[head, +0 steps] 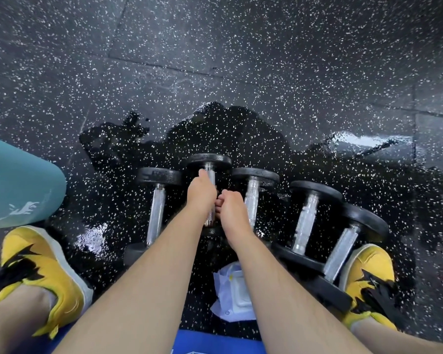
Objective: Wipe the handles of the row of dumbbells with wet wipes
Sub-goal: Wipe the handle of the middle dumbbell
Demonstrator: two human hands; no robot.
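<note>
Several black-headed dumbbells with chrome handles lie side by side on the speckled rubber floor [241, 60]. My left hand [201, 192] lies along the handle of the second dumbbell [210, 172] from the left, fingers wrapped over it, thumb pointing at its far head. My right hand [232, 213] is just to the right, its fingertips curled against the same handle lower down. No wipe shows in either hand. A white wet-wipe pack [228, 290] lies on the floor between my forearms. The first [156, 213], third [252, 200], fourth [306, 221] and fifth [340, 254] handles are untouched.
My yellow shoes stand at either end of the row, left [41, 264] and right [368, 272]. A teal-clad leg [16, 185] is at the left edge. The floor around the dumbbells is dark and wet [215, 134].
</note>
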